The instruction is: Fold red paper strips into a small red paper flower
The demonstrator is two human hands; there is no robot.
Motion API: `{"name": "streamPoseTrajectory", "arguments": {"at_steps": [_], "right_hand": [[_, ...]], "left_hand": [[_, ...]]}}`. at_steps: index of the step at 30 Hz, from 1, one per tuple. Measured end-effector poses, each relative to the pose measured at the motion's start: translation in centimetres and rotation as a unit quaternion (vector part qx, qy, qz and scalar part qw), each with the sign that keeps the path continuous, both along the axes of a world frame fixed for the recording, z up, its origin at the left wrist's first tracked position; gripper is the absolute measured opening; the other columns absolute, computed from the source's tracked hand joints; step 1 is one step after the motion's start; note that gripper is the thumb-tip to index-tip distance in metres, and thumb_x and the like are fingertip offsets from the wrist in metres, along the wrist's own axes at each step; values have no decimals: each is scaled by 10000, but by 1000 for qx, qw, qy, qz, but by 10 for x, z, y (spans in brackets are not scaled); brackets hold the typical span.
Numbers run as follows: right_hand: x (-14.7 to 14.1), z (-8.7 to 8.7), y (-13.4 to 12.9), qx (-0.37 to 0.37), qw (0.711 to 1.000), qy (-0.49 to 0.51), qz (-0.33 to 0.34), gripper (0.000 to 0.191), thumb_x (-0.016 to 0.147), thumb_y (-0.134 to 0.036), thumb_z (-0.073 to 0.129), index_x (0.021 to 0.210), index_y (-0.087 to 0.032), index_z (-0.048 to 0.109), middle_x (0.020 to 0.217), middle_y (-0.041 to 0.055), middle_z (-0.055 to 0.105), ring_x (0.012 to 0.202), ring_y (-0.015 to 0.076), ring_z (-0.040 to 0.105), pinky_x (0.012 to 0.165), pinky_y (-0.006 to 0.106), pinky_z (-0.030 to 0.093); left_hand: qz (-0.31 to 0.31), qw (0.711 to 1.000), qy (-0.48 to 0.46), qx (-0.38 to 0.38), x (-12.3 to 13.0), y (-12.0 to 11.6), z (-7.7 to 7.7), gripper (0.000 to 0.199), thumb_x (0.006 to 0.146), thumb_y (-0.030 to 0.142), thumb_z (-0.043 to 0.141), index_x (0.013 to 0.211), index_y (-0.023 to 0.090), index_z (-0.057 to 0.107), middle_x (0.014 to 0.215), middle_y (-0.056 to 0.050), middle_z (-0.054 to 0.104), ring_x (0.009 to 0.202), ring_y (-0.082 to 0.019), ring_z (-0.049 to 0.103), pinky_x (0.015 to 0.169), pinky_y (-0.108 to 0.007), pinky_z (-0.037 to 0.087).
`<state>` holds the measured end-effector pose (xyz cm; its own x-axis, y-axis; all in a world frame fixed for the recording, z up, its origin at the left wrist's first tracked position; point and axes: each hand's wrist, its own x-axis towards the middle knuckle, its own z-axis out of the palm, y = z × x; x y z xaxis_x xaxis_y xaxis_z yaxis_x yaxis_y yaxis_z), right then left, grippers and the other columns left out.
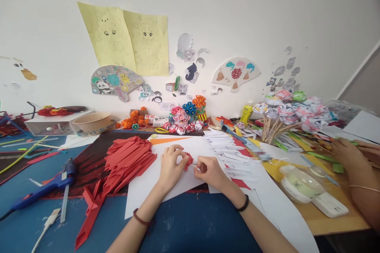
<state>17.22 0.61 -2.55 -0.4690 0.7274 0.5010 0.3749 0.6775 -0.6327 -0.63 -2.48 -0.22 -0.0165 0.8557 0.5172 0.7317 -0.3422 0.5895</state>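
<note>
My left hand [171,168] is closed, its thumb and fingers pinching a small red folded-paper flower [188,161] above white paper [145,189]. Close beside it, my right hand [211,172] is closed in a pinch at a thin white strip [194,165] that points toward the flower. Whether the strip touches the flower is hard to make out. To the left of my hands lies a heap of folded red paper strips [129,162]. Rows of folded white paper strips [225,150] lie to the right.
A blue glue gun [63,176] and a white cable [49,223] lie at left. Right of my arms are a plastic bottle [301,185] and a bunch of paper flowers on sticks [282,112]. Another person's hand [347,156] works at far right. Craft flowers [190,110] stand along the wall.
</note>
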Motion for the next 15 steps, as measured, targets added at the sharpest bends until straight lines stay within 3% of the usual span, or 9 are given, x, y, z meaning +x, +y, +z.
{"name": "streamPoseTrajectory", "arguments": {"at_steps": [4,7,11,15], "right_hand": [[-1,2,-1,40,998,-31,-45,60,788,-245,612,774,-211,565,608,-46,544,519,108,480,537,224,371],[-3,3,-3,59,994,-56,-67,75,823,-286,605,817,-211,601,672,-23,595,552,120,512,557,232,380],[-6,0,-2,56,995,-66,-57,86,822,-180,554,741,-205,543,689,-19,598,576,124,512,564,234,362],[-8,-2,-2,56,995,-73,-46,166,819,-152,513,683,-206,435,644,-34,519,570,122,459,545,236,314]], "left_hand": [[-30,999,-28,-3,2,-1,1,167,892,266,525,765,221,625,957,-23,653,933,-201,576,851,-375,426],[-14,1000,10,-1,7,-6,1,160,910,275,501,804,223,610,964,-22,649,915,-199,573,835,-380,405],[32,993,110,18,14,-11,-1,150,927,270,485,840,226,599,1055,-31,628,961,-218,538,829,-399,366],[53,988,141,13,17,-12,-4,174,949,255,437,862,210,581,1123,-51,617,1003,-234,537,812,-395,363]]}}
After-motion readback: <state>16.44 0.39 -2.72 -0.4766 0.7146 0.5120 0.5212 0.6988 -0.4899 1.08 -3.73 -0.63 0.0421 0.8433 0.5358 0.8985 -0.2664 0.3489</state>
